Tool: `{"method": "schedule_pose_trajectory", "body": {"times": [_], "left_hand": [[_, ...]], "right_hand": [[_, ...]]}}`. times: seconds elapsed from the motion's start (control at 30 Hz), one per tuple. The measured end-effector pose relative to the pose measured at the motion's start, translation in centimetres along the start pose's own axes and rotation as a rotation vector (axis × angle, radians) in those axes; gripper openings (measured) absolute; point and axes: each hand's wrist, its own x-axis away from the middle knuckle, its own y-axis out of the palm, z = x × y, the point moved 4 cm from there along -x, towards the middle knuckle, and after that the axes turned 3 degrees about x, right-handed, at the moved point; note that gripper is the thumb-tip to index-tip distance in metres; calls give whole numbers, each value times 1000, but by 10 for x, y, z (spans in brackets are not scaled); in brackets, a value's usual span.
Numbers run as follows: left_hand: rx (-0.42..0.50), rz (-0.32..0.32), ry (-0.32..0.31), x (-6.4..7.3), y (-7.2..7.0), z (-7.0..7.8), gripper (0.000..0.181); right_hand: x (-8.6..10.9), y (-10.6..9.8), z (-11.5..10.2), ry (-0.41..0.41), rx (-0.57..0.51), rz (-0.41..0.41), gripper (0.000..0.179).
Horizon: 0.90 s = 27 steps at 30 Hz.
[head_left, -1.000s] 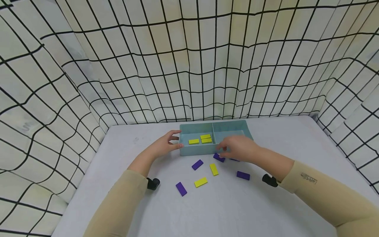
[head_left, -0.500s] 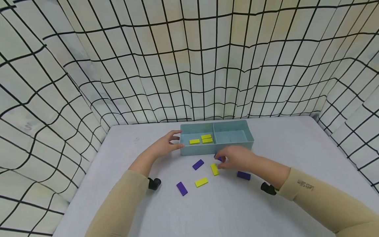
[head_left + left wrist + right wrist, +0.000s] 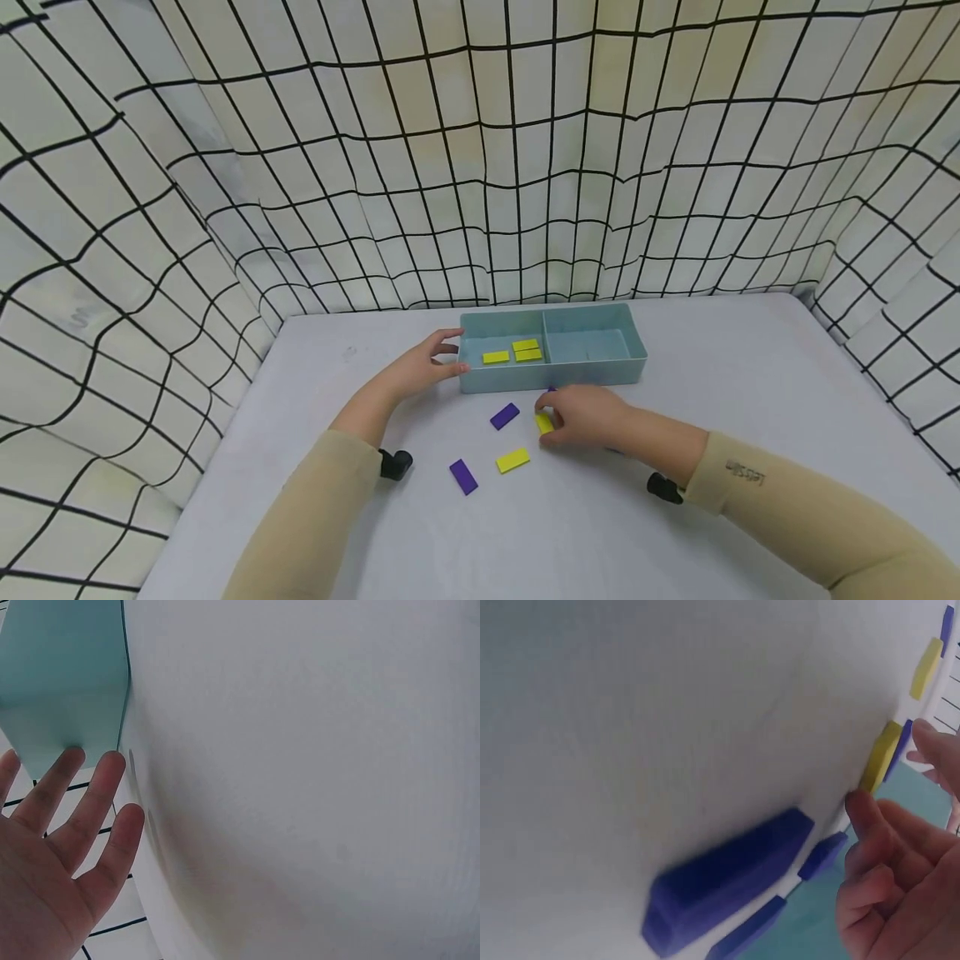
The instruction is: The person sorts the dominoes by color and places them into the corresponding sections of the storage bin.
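Note:
In the head view my left hand [image 3: 408, 372] rests its spread fingers against the left end of a pale teal two-compartment box [image 3: 555, 377]. The left wrist view has those fingers straight, with a fingertip at the box wall [image 3: 67, 690]. My right hand [image 3: 588, 415] is at a yellow block [image 3: 544, 423] in front of the box, thumb and forefinger at its two ends. From the right wrist, the forefinger is by one end of that block [image 3: 881, 757], while a small gap shows beside the thumb. The other right fingers are bent.
Three yellow blocks [image 3: 527, 350] lie in the box's left compartment. On the white table are purple blocks [image 3: 505, 416], [image 3: 463, 477] and another yellow block [image 3: 513, 460]. More purple blocks [image 3: 727, 877] lie under the right hand. Black-grid white walls [image 3: 480, 167] surround the table.
My right hand has come down from the box's front wall toward me and left, past a purple block to the yellow block. My left hand stays at the box's end.

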Motion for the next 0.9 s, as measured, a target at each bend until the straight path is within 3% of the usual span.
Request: {"method": "schedule_pose_trajectory", "body": {"times": [0.27,0.9], "left_hand": [[7,-5,-3,0,1,1,76],[-5,-4,-8,-1,1,2,77]], "right_hand": [[-4,9,-1,36,11,-5,46],[6,10,-4,3,-6,29,40]]}}
